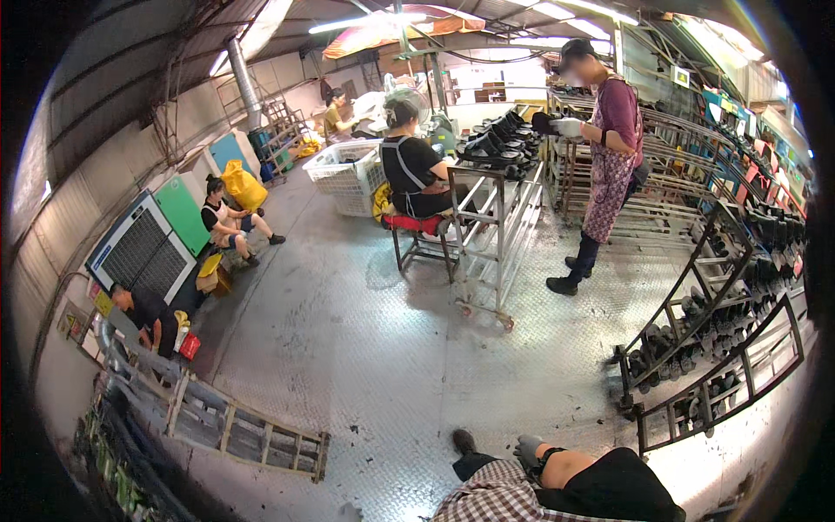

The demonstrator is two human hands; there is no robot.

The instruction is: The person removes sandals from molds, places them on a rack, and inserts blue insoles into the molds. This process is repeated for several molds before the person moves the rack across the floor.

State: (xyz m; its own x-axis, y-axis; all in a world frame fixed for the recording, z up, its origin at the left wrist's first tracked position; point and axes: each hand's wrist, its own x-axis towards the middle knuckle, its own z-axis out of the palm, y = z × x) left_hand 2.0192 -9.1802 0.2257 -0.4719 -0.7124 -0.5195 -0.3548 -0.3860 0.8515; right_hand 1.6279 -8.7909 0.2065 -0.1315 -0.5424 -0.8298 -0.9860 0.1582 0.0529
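Observation:
My right hand [528,451], in a grey glove with a dark band at the wrist, hangs beside my checkered apron [491,498]. Its fingers look loosely apart, and nothing shows in them. Below it the textured metal floor [391,391] spreads out, with my dark shoe [464,441] to the left of the hand. At the lower edge a small grey shape, perhaps the tip of my left hand [350,512], just enters the picture; its fingers cannot be made out.
A wheeled rack [500,235] with black shoes [500,139] stands ahead, beside a seated co-worker [413,165]. Another co-worker [604,148] holds a dark shoe. Shoe racks [696,317] line the right; a metal ladder-like frame [248,426] lies left. White basket [344,174] behind.

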